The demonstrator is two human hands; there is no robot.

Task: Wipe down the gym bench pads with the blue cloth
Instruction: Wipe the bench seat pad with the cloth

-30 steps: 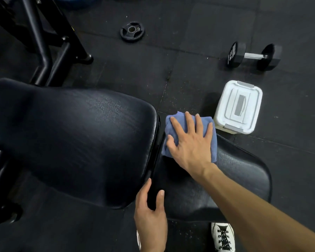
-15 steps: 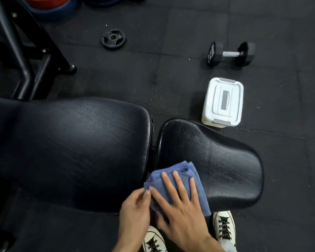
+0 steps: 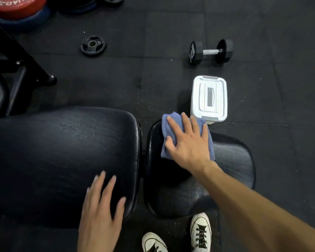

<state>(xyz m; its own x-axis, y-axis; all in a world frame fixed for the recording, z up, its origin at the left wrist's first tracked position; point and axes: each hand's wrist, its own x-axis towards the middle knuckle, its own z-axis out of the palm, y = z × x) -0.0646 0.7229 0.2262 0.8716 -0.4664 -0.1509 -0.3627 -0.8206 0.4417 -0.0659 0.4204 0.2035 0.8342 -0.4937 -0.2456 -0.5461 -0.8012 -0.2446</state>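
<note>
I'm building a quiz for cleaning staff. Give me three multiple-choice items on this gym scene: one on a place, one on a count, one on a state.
1. Where is the blue cloth?
A. on the smaller seat pad
B. on the floor
C. on the white box

2. How many dumbbells lie on the floor?
A. one
B. two
C. three

3. How is the white box?
A. lid off
B. lid on
C. tipped on its side

Key: 1 A, the right hand presses the blue cloth flat on the seat pad. 2 A, one dumbbell shows. 3 B, the white box sits upright, lid on.
</note>
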